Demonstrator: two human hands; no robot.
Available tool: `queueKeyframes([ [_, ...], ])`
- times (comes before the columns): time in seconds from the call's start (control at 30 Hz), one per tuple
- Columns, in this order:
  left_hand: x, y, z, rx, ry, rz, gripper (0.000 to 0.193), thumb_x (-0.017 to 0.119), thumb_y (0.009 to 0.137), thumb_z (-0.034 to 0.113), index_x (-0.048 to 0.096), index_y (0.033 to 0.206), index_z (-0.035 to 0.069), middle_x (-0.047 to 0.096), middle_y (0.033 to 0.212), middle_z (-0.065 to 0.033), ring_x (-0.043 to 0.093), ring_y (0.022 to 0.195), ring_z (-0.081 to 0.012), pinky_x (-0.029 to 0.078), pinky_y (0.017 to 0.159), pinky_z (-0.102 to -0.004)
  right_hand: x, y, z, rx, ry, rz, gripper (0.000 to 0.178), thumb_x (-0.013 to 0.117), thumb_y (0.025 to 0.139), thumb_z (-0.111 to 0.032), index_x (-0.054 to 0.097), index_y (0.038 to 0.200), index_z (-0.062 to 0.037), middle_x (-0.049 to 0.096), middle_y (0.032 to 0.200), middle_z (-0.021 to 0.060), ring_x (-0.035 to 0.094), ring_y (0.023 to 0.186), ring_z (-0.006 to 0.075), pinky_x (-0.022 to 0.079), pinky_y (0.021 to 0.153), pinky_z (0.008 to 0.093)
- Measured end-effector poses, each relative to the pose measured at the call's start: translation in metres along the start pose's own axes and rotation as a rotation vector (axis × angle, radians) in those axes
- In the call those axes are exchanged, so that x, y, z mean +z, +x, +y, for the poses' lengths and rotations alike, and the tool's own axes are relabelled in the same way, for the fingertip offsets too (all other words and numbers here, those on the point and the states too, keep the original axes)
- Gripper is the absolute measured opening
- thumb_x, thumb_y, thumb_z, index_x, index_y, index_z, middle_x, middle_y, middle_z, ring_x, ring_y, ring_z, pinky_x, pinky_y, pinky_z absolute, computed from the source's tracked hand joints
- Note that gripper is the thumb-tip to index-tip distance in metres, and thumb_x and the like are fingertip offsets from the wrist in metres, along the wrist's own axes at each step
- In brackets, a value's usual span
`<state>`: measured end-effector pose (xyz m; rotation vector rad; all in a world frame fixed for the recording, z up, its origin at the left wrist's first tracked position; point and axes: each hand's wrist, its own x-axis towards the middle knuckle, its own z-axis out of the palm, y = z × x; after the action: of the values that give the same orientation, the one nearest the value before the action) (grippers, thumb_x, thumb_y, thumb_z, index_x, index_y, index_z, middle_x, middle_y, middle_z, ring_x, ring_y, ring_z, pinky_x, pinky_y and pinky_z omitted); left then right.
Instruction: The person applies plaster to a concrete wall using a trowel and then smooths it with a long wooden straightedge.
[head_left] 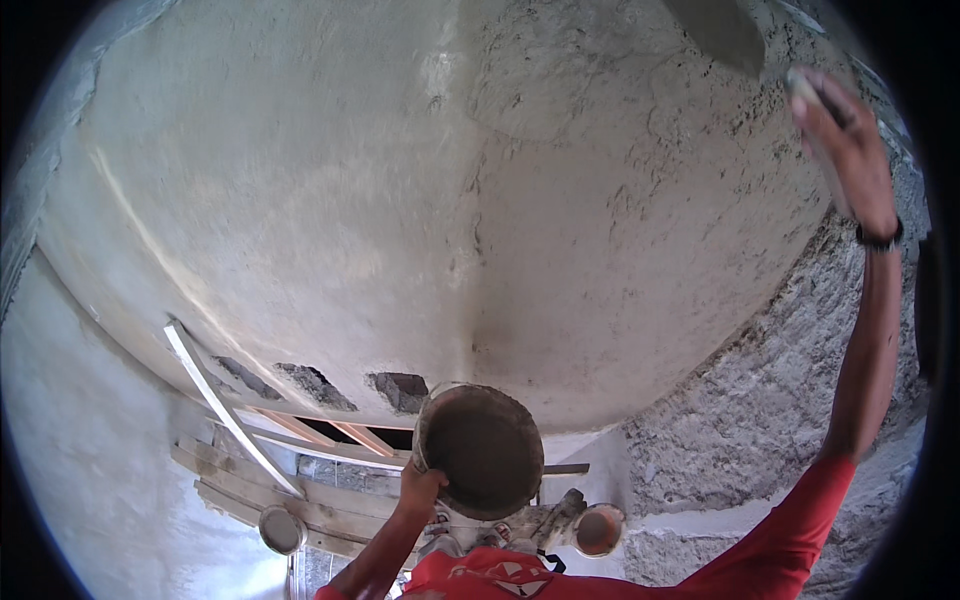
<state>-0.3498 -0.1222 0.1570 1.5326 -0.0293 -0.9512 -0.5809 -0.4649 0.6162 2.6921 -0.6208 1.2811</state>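
My left hand [421,488] is closed on the rim of a round, dark pan [535,440], which holds grey mortar, at the lower middle. High at the right, my right hand [848,150] is raised close to the plastered wall [620,240], its wrist in a black band. Its fingers wrap round a trowel [800,88]; a pale end shows by the thumb, and the hand hides most of the tool, slightly blurred. Left of that hand lies a smooth darker grey patch [722,38] on the wall; I cannot tell whether it is wet mortar or shadow.
Wooden planks [330,515] run below me, with my feet beside them. A pale straight bar [225,405] leans at the left. Two small buckets, one left [282,530] and one right [598,530], stand low. Rough bare wall [740,410] borders the plaster; several holes [400,390] pierce its lower edge.
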Motion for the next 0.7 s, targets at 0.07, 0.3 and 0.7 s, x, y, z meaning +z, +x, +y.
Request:
queueKeyframes([
  [0.07, -0.009, 0.011, -0.010, 0.100, -0.001, -0.029, 0.054, 0.052, 0.060, -0.004, 0.055, 0.113, -0.003, 0.063, 0.100, -0.0090, 0.058, 0.086, -0.0186, 0.047, 0.073, -0.0278, 0.013, -0.031, 0.003, 0.062, 0.132, -0.137, 0.041, 0.064, 0.085, -0.038, 0.061, 0.116, -0.0105, 0.064, 0.090, 0.0033, 0.057, 0.070, 0.0106, 0.049, 0.061, 0.0265],
  [0.3, 0.026, 0.011, 0.009, -0.023, 0.101, -0.070, 0.057, 0.053, 0.060, -0.003, 0.053, 0.117, -0.001, 0.061, 0.091, -0.0083, 0.055, 0.082, -0.0181, 0.046, 0.071, -0.0293, 0.132, -0.198, -0.028, -0.159, 0.170, -0.853, 0.033, 0.068, 0.073, -0.014, 0.060, 0.104, -0.0049, 0.062, 0.086, 0.0141, 0.063, 0.082, 0.0256, 0.051, 0.069, 0.0361],
  [0.7, 0.063, 0.009, 0.027, 0.045, 0.035, -0.269, 0.049, 0.052, 0.062, -0.002, 0.054, 0.111, -0.001, 0.058, 0.089, -0.0058, 0.055, 0.073, -0.0159, 0.045, 0.060, -0.0277, 0.240, -0.348, -0.060, -0.050, 0.101, -1.172, 0.035, 0.064, 0.078, -0.020, 0.056, 0.110, -0.0087, 0.064, 0.083, 0.0160, 0.065, 0.070, 0.0313, 0.053, 0.063, 0.0437],
])
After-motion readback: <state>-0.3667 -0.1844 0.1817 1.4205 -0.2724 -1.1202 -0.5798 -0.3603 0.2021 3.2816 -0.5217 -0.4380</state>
